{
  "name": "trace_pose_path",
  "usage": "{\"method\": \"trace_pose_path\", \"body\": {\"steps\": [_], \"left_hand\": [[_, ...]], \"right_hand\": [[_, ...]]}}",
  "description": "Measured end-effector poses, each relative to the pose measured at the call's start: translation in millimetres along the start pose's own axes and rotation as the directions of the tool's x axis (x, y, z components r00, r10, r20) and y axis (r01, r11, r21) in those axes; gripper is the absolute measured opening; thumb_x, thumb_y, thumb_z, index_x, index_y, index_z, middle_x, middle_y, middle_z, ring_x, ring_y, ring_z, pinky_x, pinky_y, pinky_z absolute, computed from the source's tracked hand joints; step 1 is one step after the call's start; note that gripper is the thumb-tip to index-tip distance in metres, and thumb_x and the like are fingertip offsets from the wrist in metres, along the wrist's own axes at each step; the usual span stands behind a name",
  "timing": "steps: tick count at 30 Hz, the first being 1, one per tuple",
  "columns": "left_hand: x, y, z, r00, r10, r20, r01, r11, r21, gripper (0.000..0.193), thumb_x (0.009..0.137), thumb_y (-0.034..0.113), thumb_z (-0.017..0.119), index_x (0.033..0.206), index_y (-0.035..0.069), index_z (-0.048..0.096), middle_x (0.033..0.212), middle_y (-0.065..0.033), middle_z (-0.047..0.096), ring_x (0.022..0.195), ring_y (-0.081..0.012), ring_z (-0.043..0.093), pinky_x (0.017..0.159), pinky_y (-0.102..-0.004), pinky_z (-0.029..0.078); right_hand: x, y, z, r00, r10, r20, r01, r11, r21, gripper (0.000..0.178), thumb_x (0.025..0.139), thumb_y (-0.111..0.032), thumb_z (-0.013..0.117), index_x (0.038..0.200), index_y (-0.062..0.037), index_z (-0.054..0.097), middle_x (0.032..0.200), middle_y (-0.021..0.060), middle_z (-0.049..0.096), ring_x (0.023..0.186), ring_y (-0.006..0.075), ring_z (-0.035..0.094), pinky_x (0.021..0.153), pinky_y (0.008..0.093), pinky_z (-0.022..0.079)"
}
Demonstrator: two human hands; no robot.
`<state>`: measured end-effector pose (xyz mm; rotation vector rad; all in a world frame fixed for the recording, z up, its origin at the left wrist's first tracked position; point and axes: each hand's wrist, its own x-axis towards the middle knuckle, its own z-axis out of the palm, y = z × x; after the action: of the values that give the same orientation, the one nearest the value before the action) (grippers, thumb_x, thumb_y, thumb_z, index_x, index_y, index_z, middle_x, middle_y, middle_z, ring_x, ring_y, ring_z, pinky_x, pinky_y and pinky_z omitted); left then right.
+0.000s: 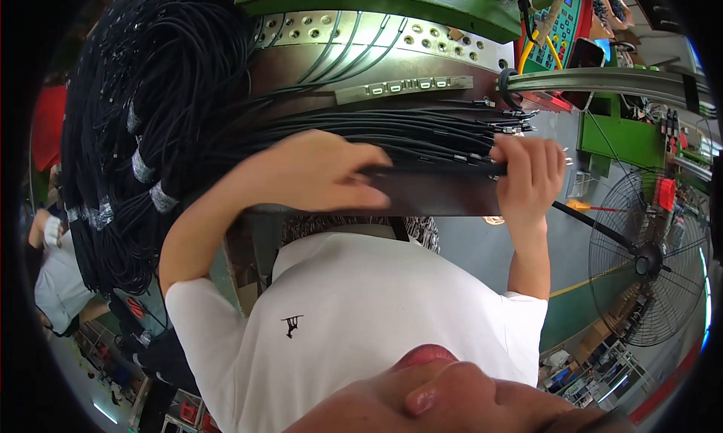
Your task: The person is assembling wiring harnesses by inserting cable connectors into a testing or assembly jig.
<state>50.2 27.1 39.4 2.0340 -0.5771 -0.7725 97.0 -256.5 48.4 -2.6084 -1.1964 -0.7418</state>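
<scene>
My right hand (pixel 531 173) is closed around the connector end of a bundle of black cables (pixel 444 171) at the front edge of the dark work surface. Slightly blurred, my left hand (pixel 320 171) curls about the same bundle further left, its thumb and fingers on either side. More black cables (pixel 422 132) lie side by side just beyond my hands, with metal plugs at their right ends. Behind them rests a metal strip mould (pixel 403 89) with several slots. The cable ends inside my right fist are mostly hidden.
A large heap of black cables (pixel 181 64) with clear-wrapped ties fills the left side. Overhead at the back is a green machine part (pixel 376 0), above a perforated metal plate (pixel 429 41). To the right are a metal rail (pixel 602 79) and a floor fan (pixel 646 260).
</scene>
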Motion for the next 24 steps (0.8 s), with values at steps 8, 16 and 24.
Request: {"method": "trace_pose_path", "body": {"steps": [8,16,24], "left_hand": [[48.3,32.9,74.2,0.947,-0.066,0.313,0.293,0.574,-0.765,0.026,0.097,0.026,0.05,0.108,0.003,0.056,0.072,0.0,0.054,0.063,-0.0068,0.051,0.059,-0.0203,0.042],[28.0,19.4,96.0,0.898,-0.339,-0.282,-0.211,0.231,-0.95,0.026,0.101,0.03,0.043,0.1,0.008,0.057,0.066,0.0037,0.046,0.054,-0.0029,0.034,0.049,-0.0174,0.028],[19.6,10.2,99.8,0.809,-0.439,-0.391,-0.317,0.234,-0.919,0.025,0.1,0.028,0.045,0.102,0.007,0.059,0.067,0.0039,0.048,0.057,-0.0026,0.037,0.051,-0.0167,0.03]], "right_hand": [[1.5,34.8,29.5,0.993,-0.095,-0.076,0.107,0.977,0.185,0.031,0.069,-0.012,0.067,0.1,-0.0111,0.063,0.091,0.0016,0.059,0.083,0.0202,0.059,0.075,0.0349,0.045],[57.4,-8.8,83.1,0.99,-0.126,0.061,0.088,0.899,0.43,0.042,0.068,-0.016,0.074,0.106,-0.0063,0.06,0.094,0.0088,0.061,0.086,0.0312,0.058,0.077,0.0391,0.046],[45.3,3.5,100.3,0.949,-0.211,0.235,0.041,0.819,0.572,0.019,0.079,-0.014,0.069,0.094,-0.0042,0.063,0.086,0.0097,0.053,0.08,0.0268,0.054,0.069,0.035,0.045]]}}
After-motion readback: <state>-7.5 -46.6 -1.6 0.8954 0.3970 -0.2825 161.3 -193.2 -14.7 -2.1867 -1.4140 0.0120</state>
